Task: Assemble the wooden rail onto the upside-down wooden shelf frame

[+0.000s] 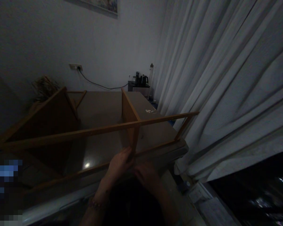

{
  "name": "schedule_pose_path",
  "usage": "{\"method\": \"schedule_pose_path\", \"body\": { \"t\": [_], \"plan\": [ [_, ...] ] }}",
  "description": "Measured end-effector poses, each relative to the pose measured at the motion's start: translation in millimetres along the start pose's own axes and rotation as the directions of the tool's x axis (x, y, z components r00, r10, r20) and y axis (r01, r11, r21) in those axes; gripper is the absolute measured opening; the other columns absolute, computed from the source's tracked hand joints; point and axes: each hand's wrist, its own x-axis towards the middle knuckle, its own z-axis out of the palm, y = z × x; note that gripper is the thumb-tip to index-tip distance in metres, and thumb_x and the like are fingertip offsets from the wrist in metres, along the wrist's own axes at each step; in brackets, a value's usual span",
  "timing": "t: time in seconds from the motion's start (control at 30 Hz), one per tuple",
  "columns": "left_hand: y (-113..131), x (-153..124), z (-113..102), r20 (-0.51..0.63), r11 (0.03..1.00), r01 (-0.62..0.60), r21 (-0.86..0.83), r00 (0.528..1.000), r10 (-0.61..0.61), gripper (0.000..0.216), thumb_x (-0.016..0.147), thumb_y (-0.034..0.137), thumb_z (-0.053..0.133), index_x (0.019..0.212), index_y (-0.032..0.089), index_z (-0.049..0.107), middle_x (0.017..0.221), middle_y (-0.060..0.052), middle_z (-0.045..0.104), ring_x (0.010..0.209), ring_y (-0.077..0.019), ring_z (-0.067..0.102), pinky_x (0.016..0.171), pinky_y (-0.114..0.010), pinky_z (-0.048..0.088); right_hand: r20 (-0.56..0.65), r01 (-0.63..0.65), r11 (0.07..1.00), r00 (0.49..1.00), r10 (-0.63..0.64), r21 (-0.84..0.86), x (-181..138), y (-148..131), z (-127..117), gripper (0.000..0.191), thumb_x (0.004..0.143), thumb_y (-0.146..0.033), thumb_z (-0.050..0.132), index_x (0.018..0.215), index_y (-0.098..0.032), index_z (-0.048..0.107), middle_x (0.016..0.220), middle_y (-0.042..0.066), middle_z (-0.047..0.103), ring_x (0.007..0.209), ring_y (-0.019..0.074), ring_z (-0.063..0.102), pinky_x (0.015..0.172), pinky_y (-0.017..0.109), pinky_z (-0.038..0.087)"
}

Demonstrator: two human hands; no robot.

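A wooden shelf unit [103,129] lies on its side on a grey-brown table [101,105], its long rails running left to right. My left hand [120,163] has its fingers closed around the lower part of the short crosspiece, where a middle shelf board [129,108] meets the near rail. Just right of it, below the same joint, my right hand [147,174] is curled with its fingers drawn together. It is dim and slightly smeared, and whatever sits in those fingers is hidden. A wider end board [44,116] stands up at the left of the unit.
Pale curtains [202,78] hang along the right side, close to the unit's right end. A black kettle [143,80] stands on a small cabinet [141,91] in the far corner. A cable [101,85] runs from the wall socket [75,67]. Dried plants [46,86] stand behind the left end.
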Motion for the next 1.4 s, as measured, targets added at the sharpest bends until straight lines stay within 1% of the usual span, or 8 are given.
{"method": "schedule_pose_path", "body": {
  "t": [0.23, 0.47, 0.63, 0.77, 0.93, 1.07, 1.23, 1.4],
  "plan": [
    [2, -1, 0, -0.031, 1.0, -0.013, 0.013, 0.999, 0.013, 0.031, 0.086, 0.023, 0.054, 0.117, 0.02, 0.059, 0.123, -0.009, 0.063, 0.112, -0.0225, 0.06, 0.097, -0.035, 0.048, -0.041, 0.067, 0.996, 0.997, -0.069, -0.064, -2, 15, 9, 0.018, 0.097, -0.027, 0.05, 0.091, -0.025, 0.067, 0.084, 0.002, 0.07, 0.079, 0.019, 0.061, 0.079, 0.033, 0.045],
    [3, -1, -3, -0.009, 1.0, -0.023, 0.016, 1.0, 0.023, 0.029, 0.086, 0.023, 0.054, 0.114, 0.019, 0.06, 0.123, -0.009, 0.063, 0.111, -0.0231, 0.06, 0.096, -0.036, 0.048, -0.097, 0.079, 0.997, 0.992, -0.078, 0.003, 1, 6, 12, 0.029, 0.1, -0.027, 0.04, 0.09, -0.023, 0.067, 0.085, 0.002, 0.07, 0.08, 0.0164, 0.062, 0.086, 0.032, 0.047],
    [0, 0, -1, 0.003, 1.0, -0.01, 0.026, 1.0, 0.01, 0.031, 0.088, 0.024, 0.052, 0.118, 0.019, 0.058, 0.123, -0.01, 0.063, 0.111, -0.0227, 0.061, 0.095, -0.035, 0.049, -0.066, -0.011, 0.996, 0.998, 0.016, 0.086, 8, -3, 6, 0.028, 0.099, -0.026, 0.041, 0.092, -0.022, 0.067, 0.08, 0.004, 0.068, 0.078, 0.0183, 0.062, 0.076, 0.031, 0.049],
    [-1, 1, 0, 0.008, 1.0, -0.012, 0.027, 1.0, 0.012, 0.03, 0.089, 0.025, 0.052, 0.117, 0.02, 0.059, 0.125, -0.01, 0.062, 0.113, -0.0232, 0.059, 0.098, -0.036, 0.048, -0.091, -0.099, 0.965, 0.988, 0.125, 0.243, 10, -6, 5, 0.028, 0.099, -0.027, 0.04, 0.098, -0.022, 0.068, 0.089, 0.007, 0.07, 0.086, 0.0211, 0.063, 0.079, 0.035, 0.05],
    [1, 0, -3, 0.011, 1.0, -0.017, -0.001, 1.0, 0.017, 0.028, 0.09, 0.027, 0.05, 0.115, 0.02, 0.06, 0.122, -0.009, 0.063, 0.111, -0.0225, 0.06, 0.097, -0.035, 0.048, -0.139, -0.215, 0.892, 0.947, 0.29, 0.397, 5, -7, 14, 0.025, 0.098, -0.031, 0.042, 0.106, -0.021, 0.064, 0.096, 0.007, 0.071, 0.088, 0.0189, 0.066, 0.079, 0.031, 0.052],
    [2, -2, -3, -0.005, 1.0, -0.025, 0.001, 1.0, 0.025, 0.033, 0.087, 0.025, 0.054, 0.119, 0.021, 0.059, 0.126, -0.009, 0.061, 0.114, -0.0229, 0.059, 0.098, -0.035, 0.047, -0.154, -0.309, 0.855, 0.903, 0.401, 0.416, 4, -12, 18, 0.023, 0.097, -0.034, 0.045, 0.093, -0.02, 0.064, 0.084, 0.005, 0.07, 0.076, 0.0169, 0.067, 0.069, 0.027, 0.052],
    [4, -2, -5, 0.009, 1.0, -0.019, 0.014, 1.0, 0.018, 0.036, 0.085, 0.022, 0.055, 0.121, 0.02, 0.057, 0.128, -0.009, 0.06, 0.116, -0.0235, 0.057, 0.099, -0.036, 0.047, -0.143, -0.344, 0.829, 0.885, 0.444, 0.441, 7, -17, 14, 0.022, 0.095, -0.033, 0.049, 0.083, -0.021, 0.064, 0.077, 0.002, 0.068, 0.072, 0.0158, 0.065, 0.066, 0.025, 0.05],
    [5, -1, -4, 0.01, 1.0, -0.001, 0.027, 1.0, 0.0, 0.032, 0.085, 0.021, 0.053, 0.117, 0.019, 0.059, 0.123, -0.009, 0.063, 0.111, -0.0237, 0.06, 0.095, -0.036, 0.048, -0.136, -0.338, 0.821, 0.887, 0.441, 0.461, 6, -17, 13, 0.019, 0.094, -0.03, 0.049, 0.094, -0.021, 0.066, 0.091, 0.004, 0.072, 0.083, 0.0172, 0.068, 0.075, 0.028, 0.052]
  ]
}}
